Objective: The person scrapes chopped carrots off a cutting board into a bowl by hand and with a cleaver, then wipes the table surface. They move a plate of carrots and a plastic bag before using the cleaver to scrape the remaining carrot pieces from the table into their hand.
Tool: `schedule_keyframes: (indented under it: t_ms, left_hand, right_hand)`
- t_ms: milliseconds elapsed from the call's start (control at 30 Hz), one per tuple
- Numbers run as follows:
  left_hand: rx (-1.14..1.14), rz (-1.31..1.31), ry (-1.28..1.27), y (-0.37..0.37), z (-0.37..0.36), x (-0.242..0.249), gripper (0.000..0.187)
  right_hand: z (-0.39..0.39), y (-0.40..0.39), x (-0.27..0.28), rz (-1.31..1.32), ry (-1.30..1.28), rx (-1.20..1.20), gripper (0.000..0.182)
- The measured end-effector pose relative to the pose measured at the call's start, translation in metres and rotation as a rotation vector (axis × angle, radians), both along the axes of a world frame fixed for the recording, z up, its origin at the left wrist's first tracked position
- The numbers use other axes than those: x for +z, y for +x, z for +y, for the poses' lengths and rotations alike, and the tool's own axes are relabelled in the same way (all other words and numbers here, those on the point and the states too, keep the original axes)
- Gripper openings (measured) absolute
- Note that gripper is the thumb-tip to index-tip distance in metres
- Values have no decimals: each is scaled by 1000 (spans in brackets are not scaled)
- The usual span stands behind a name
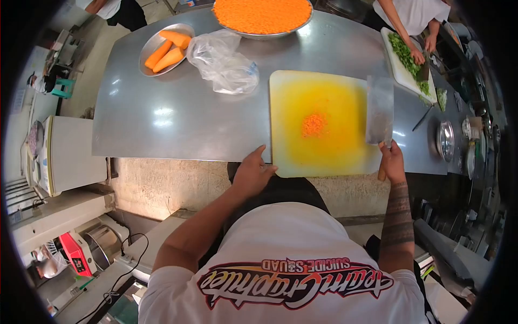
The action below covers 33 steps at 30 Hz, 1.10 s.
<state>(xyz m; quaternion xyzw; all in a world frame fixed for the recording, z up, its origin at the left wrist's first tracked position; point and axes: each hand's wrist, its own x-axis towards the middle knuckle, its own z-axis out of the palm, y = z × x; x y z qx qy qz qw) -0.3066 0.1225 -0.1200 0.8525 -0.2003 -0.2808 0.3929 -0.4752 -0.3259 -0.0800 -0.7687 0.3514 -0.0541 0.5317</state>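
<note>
My right hand [393, 162] is closed round the handle of a cleaver [380, 108], whose broad blade stretches away from me over the right edge of the cutting board [345, 156]. The board is pale with a yellow-orange stain. Near its middle lies a small heap of finely chopped carrot [313, 125]. At the board's near left corner is my left hand [254, 171], open with fingers apart, its fingertips right at the corner by the table edge.
On the metal table [178, 121] stand a heaped bowl of chopped carrot [261, 16] and a dish of peeled carrots [171, 48], beside a clear plastic bag [224, 62]. At the far right another person's hands [421, 54] cut greens on a white board [426, 93].
</note>
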Motion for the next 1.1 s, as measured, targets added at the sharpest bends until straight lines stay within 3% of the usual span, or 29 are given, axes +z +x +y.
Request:
schedule_keyframes:
  t_ms: [67, 167, 267, 533, 767, 867, 967, 1000, 1100]
  left_hand:
    - [-79, 33, 45, -3, -24, 28, 95]
    - [-78, -16, 61, -16, -27, -6, 103]
    - [-67, 142, 142, -14, -29, 15, 102]
    - [44, -1, 247, 9, 25, -6, 101]
    - [59, -107, 436, 61, 114, 5, 103]
    - [81, -160, 546, 75, 127, 22, 85]
    - [109, -630, 422, 89, 137, 5, 56]
    - [208, -567, 279, 93, 120, 19, 25]
    - [168, -648, 113, 112, 84, 11, 14]
  right_hand:
    - [-14, -1, -4, -2, -26, -53, 27]
    - [-28, -1, -30, -27, 18, -98, 28]
    - [-27, 0, -39, 21, -27, -69, 28]
    - [18, 24, -39, -47, 91, 28, 25]
    - [124, 68, -24, -34, 166, 102, 23]
    - [146, 77, -26, -21, 186, 128, 23]
    - [159, 90, -17, 47, 42, 231, 25]
    - [160, 93, -17, 73, -67, 267, 24]
    - [178, 105, 14, 294, -366, 312, 23]
